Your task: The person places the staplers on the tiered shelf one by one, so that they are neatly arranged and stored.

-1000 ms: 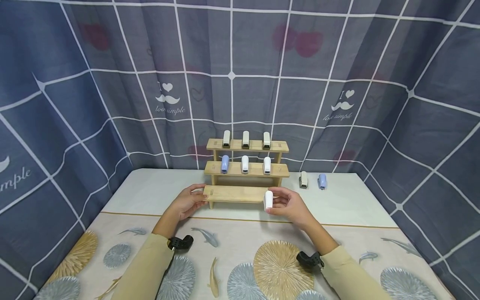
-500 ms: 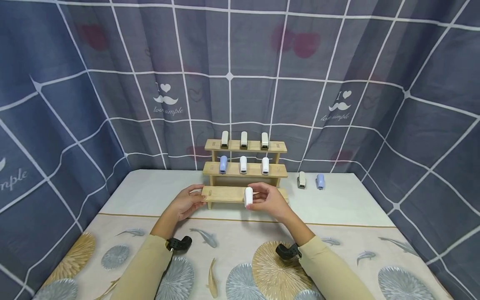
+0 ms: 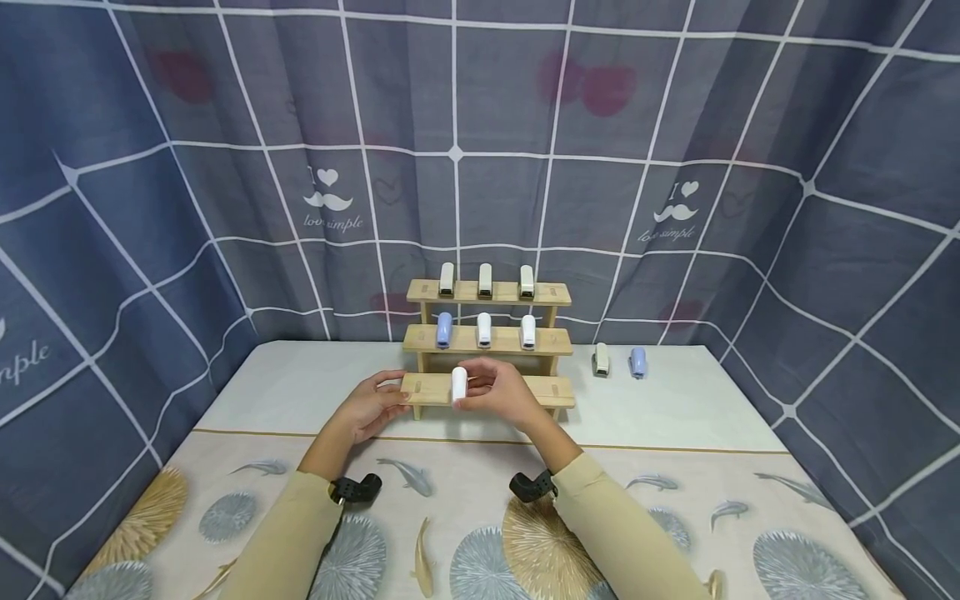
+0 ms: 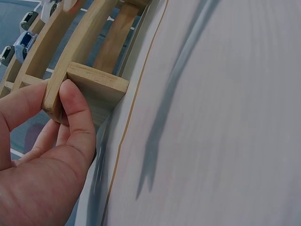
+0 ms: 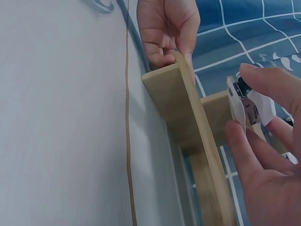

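Note:
In the head view my right hand (image 3: 504,390) pinches a small white stapler (image 3: 459,386) just above the left part of the bottom step of a three-step wooden rack (image 3: 543,388). The right wrist view shows the stapler (image 5: 251,103) from its end, its metal inside visible between thumb and fingers; a slim gap seems to part it from the board. My left hand (image 3: 372,406) grips the left end of that bottom step. Up close in the left wrist view, its thumb (image 4: 75,103) and fingers hold the board's end (image 4: 54,92).
On the middle step stand a blue stapler (image 3: 444,330) and two white staplers (image 3: 483,331). Three cream staplers (image 3: 485,281) line the top step. To the rack's right, a cream stapler (image 3: 601,359) and a blue stapler (image 3: 637,362) rest on the white tabletop (image 3: 675,408). A checked curtain (image 3: 420,200) hangs behind.
My right hand has carried the white stapler leftward along the bottom step, from its right end to its left part. The left hand keeps its grip on the rack's end.

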